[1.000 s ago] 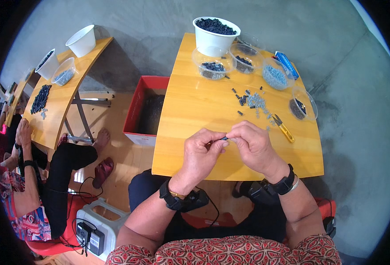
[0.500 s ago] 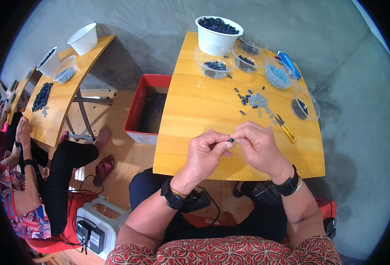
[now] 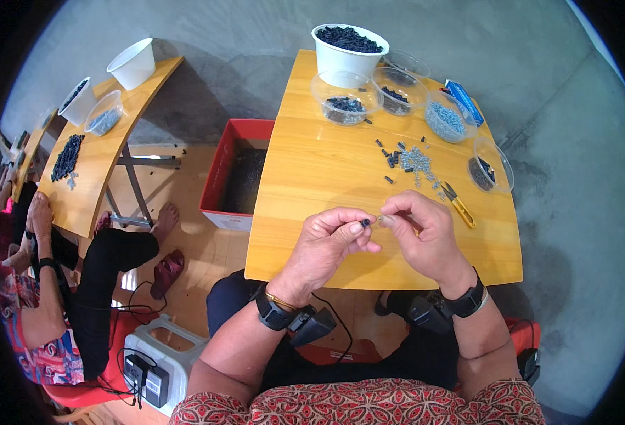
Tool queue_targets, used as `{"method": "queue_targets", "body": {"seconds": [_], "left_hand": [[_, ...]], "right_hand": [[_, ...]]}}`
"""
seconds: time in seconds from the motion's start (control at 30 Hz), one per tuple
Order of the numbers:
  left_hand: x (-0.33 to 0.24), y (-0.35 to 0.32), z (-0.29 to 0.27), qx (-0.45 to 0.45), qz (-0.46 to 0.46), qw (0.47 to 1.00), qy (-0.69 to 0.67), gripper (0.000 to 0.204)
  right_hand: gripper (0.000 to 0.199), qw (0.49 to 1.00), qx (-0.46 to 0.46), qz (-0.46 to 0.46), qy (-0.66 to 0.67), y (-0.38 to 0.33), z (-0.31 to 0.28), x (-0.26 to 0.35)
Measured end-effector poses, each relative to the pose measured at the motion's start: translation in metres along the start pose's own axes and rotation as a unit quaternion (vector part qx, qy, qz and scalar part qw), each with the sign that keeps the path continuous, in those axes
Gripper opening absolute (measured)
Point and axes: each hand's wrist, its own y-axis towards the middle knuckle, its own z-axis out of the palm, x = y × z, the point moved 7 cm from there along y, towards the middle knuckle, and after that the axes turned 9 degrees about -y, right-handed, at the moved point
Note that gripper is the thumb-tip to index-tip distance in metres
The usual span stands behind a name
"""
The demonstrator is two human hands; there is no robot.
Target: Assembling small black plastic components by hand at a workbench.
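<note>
Small black part [image 3: 364,222]: tiny, dark, roughly cylindrical, too small to tell more. It's over the near edge of the wooden table [image 3: 312,177], pinched in the fingertips of the left hand [image 3: 330,241]. Right hand [image 3: 426,237] is fingertip to fingertip with it, thumb and index closed at the same spot; can't tell if it grips a second piece or the same one. Both hands are above the table, not resting on it.

Containers, all relative to the table:
- Far edge: white bucket [image 3: 348,49], heaped with dark small parts.
- Just in front of the bucket: clear tub [image 3: 344,95] with a low layer of the same dark parts.
- To the right of that tub, touching or nearly so: second clear tub [image 3: 395,91], also dark parts, fewer.
- Further right: clear tub of grey pieces [image 3: 446,117], pale metallic bits.
- Right edge: clear bowl [image 3: 491,164], a few dark parts in the bottom.
- Far right corner: blue box [image 3: 465,100], contents not visible.

Loose on the table centre-right: scatter of grey and black pieces [image 3: 410,159]. Yellow-handled snips [image 3: 458,204] lie near the right hand.

Left of the table, on the floor: red crate [image 3: 234,173], dark contents, can't tell what.
</note>
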Motion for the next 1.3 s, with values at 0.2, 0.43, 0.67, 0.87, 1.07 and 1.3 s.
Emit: {"method": "queue_targets", "body": {"seconds": [0.2,0.43,0.67,0.87,1.07,1.3], "left_hand": [[-0.001,0.0,0.001,-0.005,0.012,0.999,0.041,0.016],[-0.002,0.0,-0.002,-0.041,0.022,0.994,0.1,0.016],[-0.007,-0.001,-0.005,-0.071,0.044,0.98,0.178,0.014],[-0.007,0.0,-0.005,-0.067,0.063,0.969,0.229,0.013],[-0.006,-0.001,-0.007,-0.072,0.061,0.968,0.231,0.013],[-0.008,0.0,-0.006,-0.056,0.093,0.96,0.258,0.01]], "right_hand": [[0.011,0.999,0.005,-0.03,-0.033,0.0,0.0,0.006],[0.013,0.996,0.017,-0.066,-0.055,0.001,0.004,0.005],[0.015,0.987,0.043,-0.12,-0.102,0.0,0.009,0.015],[0.012,0.977,0.041,-0.155,-0.14,-0.002,0.011,0.02],[0.011,0.982,0.036,-0.131,-0.131,-0.001,0.012,0.014],[0.012,0.974,0.031,-0.164,-0.154,-0.004,0.015,0.016]]}}
